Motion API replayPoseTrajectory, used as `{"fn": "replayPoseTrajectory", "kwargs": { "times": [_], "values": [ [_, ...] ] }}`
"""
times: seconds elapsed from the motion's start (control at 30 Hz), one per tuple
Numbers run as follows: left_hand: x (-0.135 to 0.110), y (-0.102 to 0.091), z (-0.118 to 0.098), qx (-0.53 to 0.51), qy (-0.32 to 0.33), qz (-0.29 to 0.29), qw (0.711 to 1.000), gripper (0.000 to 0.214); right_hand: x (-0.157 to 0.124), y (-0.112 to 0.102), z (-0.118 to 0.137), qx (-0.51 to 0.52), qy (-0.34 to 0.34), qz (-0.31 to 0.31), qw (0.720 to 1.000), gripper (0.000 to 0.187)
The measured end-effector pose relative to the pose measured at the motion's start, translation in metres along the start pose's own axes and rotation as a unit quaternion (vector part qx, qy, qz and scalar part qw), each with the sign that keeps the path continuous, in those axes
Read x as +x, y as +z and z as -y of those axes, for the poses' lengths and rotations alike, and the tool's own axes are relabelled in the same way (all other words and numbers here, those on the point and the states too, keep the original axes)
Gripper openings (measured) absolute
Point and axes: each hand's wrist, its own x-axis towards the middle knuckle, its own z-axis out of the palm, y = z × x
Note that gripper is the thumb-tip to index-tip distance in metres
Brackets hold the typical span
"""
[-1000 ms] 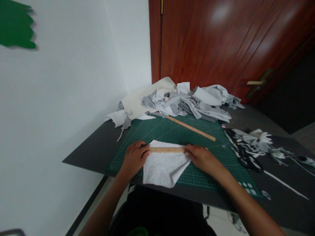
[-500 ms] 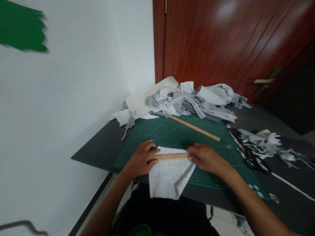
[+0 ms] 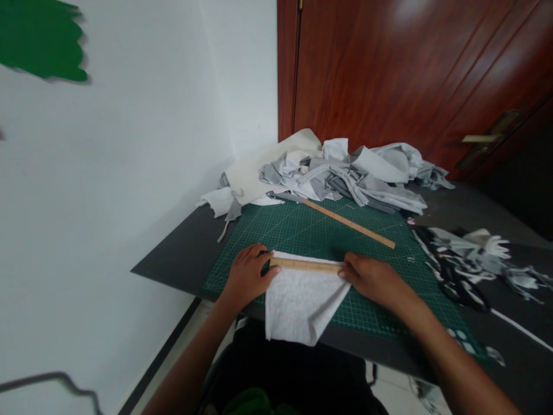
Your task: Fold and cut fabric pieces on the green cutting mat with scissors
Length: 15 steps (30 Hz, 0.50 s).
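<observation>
A short wooden ruler (image 3: 306, 265) lies across a light grey piece of fabric (image 3: 298, 305), close below its far edge. My left hand (image 3: 250, 275) grips the ruler's left end, its thumb at the wood and fabric. At the other end, my right hand (image 3: 369, 279) is closed on the ruler and the fabric's right corner, with the fingertips partly hidden. The fabric's lower part hangs over the table's front edge, its right side slightly folded. Beneath is a green cutting mat (image 3: 276, 227).
Behind the mat is a heap of grey and white fabric (image 3: 337, 178). A longer wooden ruler (image 3: 352, 222) lies on the mat. At right are black-handled scissors (image 3: 464, 291) and fabric scraps (image 3: 470, 248). A wall (image 3: 173, 144) borders the left, a door (image 3: 389, 75) the back.
The short ruler has shifted up toward the fabric's far edge, with both hands moving along with it. The whole view has shifted slightly.
</observation>
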Motion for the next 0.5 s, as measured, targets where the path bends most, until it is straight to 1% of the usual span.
{"fn": "replayPoseTrajectory", "kwargs": {
  "times": [0.13,0.23,0.33,0.4,0.5],
  "values": [
    [0.001,-0.001,0.0,-0.005,-0.011,0.005,1.0,0.03,0.003,0.008,0.009,-0.027,0.001,-0.042,0.999,0.017],
    [0.0,0.0,0.001,-0.007,-0.018,-0.003,1.0,0.035,0.005,0.014,0.012,-0.021,0.0,-0.065,0.998,0.018],
    [0.0,0.001,0.005,-0.023,0.013,0.003,1.0,0.042,0.007,0.017,0.012,0.0,-0.002,-0.081,0.997,0.021],
    [0.0,0.003,0.008,-0.034,0.032,0.017,0.999,0.038,0.007,0.017,0.011,0.015,0.012,-0.082,0.996,0.023],
    [0.001,0.004,0.01,-0.029,0.008,0.014,0.999,0.03,0.006,0.014,0.008,0.032,0.045,-0.074,0.996,0.026]
  ]
}}
